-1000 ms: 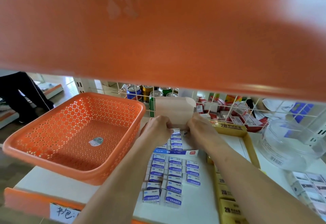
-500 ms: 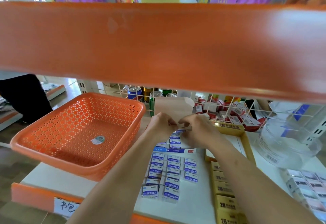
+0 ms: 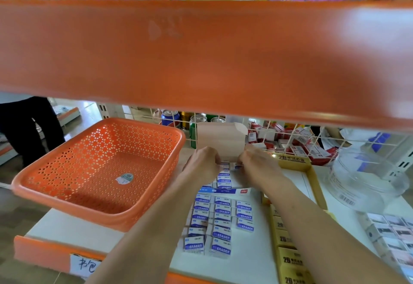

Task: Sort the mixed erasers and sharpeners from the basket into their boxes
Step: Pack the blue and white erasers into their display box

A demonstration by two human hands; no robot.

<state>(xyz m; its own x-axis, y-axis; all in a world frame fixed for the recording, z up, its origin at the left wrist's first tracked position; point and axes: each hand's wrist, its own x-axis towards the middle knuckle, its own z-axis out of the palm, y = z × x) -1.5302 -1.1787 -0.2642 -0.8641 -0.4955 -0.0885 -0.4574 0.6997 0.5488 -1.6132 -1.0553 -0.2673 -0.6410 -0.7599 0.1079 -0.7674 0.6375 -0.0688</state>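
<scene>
The orange perforated basket (image 3: 98,172) stands at the left of the white shelf and holds only a sticker. Several blue-and-white erasers (image 3: 220,221) lie in rows on the shelf in front of their open eraser box (image 3: 223,191), whose beige flap (image 3: 220,143) stands up at the back. Both hands reach into the back of that box. My right hand (image 3: 259,167) pinches a small eraser (image 3: 235,166) at its fingertips. My left hand (image 3: 201,167) has curled fingers against the erasers standing in the box; its grip is hidden.
A yellow 2B box (image 3: 312,185) with yellow erasers (image 3: 288,259) sits to the right, then a clear plastic tub (image 3: 366,181) and white packs (image 3: 393,234). An orange upper shelf edge (image 3: 201,55) hangs low overhead. A wire grid (image 3: 290,140) and cans (image 3: 171,118) stand behind. A person's legs (image 3: 24,127) are at far left.
My hands closed together over the box's back row half a second ago and have now parted slightly, the right one keeping an eraser. The view has tilted up a little.
</scene>
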